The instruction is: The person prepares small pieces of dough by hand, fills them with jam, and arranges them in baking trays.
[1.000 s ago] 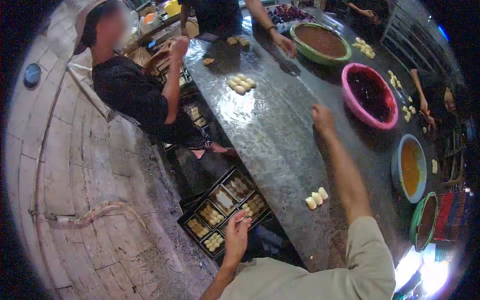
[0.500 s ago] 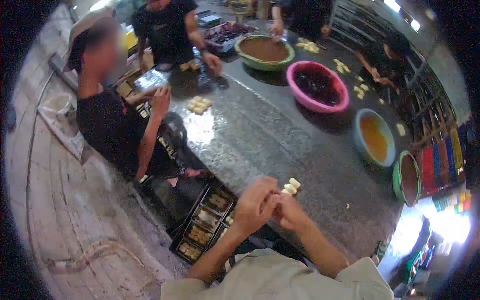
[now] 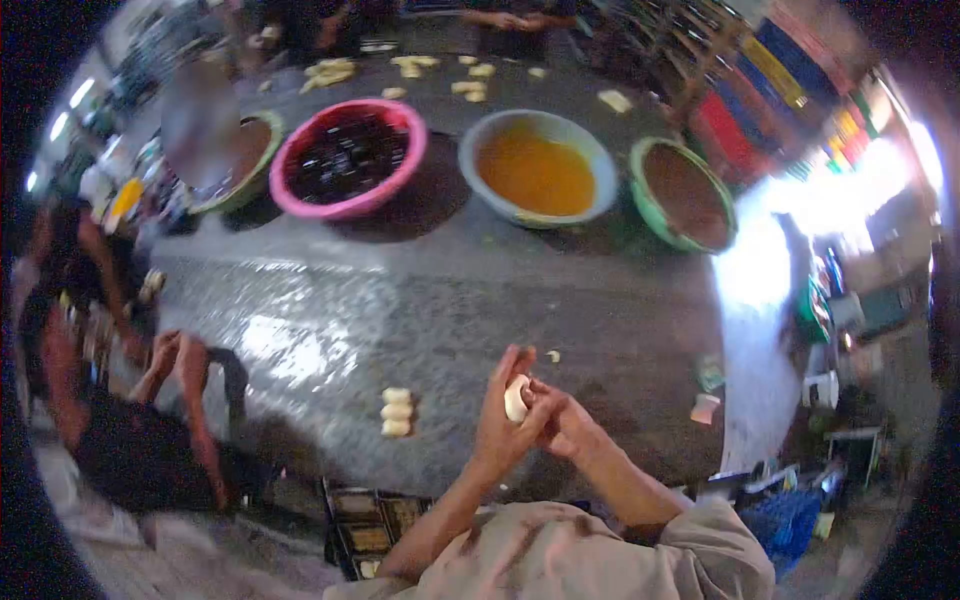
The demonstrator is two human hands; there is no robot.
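Just above the near edge of the dark table (image 3: 600, 310), my left hand (image 3: 495, 420) cups a pale piece of dough (image 3: 515, 400) against its palm. My right hand (image 3: 567, 422) closes around the same piece from the right, its fingers and thumb pressed to the dough. Part of the piece is hidden behind the fingers. To the left of my hands, three shaped dough pieces (image 3: 397, 412) lie in a short row on the tabletop. A small dough scrap (image 3: 553, 356) rests just beyond my fingertips.
Across the table stand a pink basin (image 3: 340, 208) of dark filling, a blue-grey basin (image 3: 468, 165) of orange liquid and a green basin (image 3: 650, 210) of brown paste. More dough pieces (image 3: 330, 73) lie behind them. A co-worker's hands (image 3: 180, 352) are at left; a divided tray (image 3: 335, 525) sits below.
The view has turned to the right, so the basins now lie straight ahead and the dough row appears left of my hands. The dough piece between my hands has come into sight.
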